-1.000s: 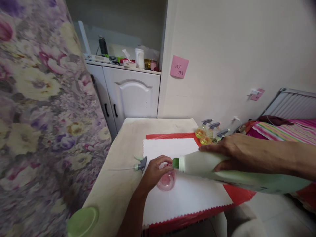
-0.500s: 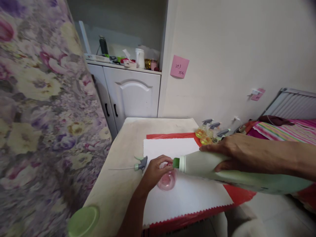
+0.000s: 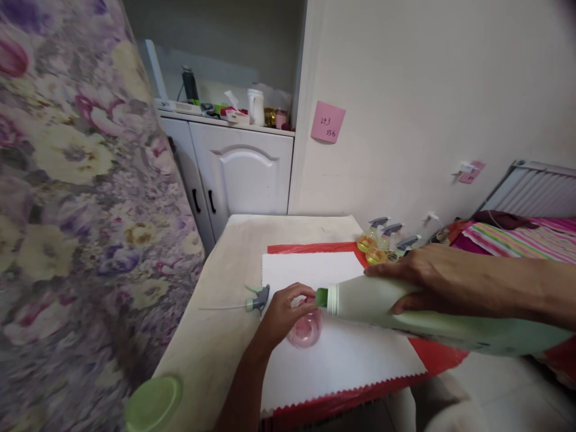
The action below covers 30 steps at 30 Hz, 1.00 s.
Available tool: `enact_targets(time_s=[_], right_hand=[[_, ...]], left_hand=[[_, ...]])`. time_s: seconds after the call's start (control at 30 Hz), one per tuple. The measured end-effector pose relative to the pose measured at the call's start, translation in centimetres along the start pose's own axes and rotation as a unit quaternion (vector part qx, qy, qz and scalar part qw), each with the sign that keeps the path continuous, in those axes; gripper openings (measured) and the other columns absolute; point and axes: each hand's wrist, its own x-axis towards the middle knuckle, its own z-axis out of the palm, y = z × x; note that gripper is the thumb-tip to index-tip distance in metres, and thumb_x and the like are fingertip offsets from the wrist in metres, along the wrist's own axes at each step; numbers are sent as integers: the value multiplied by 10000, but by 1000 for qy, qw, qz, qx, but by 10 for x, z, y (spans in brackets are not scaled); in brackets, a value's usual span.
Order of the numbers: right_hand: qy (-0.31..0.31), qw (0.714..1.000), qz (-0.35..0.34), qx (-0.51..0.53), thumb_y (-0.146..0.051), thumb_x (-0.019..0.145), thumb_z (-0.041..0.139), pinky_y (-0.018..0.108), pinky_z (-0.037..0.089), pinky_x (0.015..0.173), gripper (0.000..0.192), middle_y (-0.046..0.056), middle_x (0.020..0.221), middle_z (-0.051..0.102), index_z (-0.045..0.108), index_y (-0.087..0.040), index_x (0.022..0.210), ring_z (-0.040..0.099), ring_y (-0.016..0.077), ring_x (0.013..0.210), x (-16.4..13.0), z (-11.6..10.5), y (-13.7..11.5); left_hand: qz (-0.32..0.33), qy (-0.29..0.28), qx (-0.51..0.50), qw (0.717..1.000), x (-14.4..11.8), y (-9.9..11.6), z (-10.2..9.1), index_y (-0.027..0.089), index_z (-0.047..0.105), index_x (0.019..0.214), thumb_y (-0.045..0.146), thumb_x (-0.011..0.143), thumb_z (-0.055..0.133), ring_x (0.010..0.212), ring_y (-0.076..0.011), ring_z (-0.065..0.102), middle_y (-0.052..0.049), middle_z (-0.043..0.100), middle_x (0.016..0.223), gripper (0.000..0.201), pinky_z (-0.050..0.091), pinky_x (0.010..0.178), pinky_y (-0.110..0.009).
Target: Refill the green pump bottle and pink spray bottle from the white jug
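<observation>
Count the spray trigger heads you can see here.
4: three on the yellow bottles by the wall, at and, and one loose spray head beside the left hand. Others may be hidden.

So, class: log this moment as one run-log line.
left hand: grips small pink bottle | right hand: tilts big green bottle, spout at pink bottle's mouth | nearby: loose spray head
</observation>
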Motion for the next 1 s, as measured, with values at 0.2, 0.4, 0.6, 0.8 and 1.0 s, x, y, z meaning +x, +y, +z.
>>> enact_targets(time_s=[0.2,0.4,0.6,0.8,1.0], right_hand=[[-33,999,34,2,-373,873,570,282,463,545,358,61,726,712,625,-217,1191,657,206,610,2,-6,-9],[-29,999,32,3,-369,871,571,289,467,556,357,58,755,727,623,-246,1202,663,215,630,3,-10,-14],[-46,998,40,-8,-365,869,587,291,467,559,403,70,801,738,592,-233,1249,673,220,650,2,-4,-6],[-52,998,39,-12,-364,877,589,291,468,564,416,77,808,730,576,-221,1268,681,223,670,1,0,0],[-69,996,50,-30,-409,899,564,284,466,569,404,79,808,712,574,-218,1254,669,214,678,3,-2,-2]], left_hand=[[3,-2,1,1000,0,-1,0,206,700,881,262,790,661,895,-191,624,-36,685,921,114,465,841,-327],[-1,-4,-2,1000,-1,2,0,200,703,876,263,787,661,895,-195,621,-43,686,917,116,463,839,-326],[-1,-5,-8,1000,-1,1,0,204,703,882,236,785,670,896,-187,621,-32,682,920,108,453,837,-311],[0,-6,-7,1000,0,-1,-1,206,697,885,233,788,663,903,-190,620,-31,677,925,106,451,839,-318],[-7,-6,-6,1000,0,2,-1,205,702,879,222,787,670,900,-190,618,-30,675,916,98,443,838,-316]])
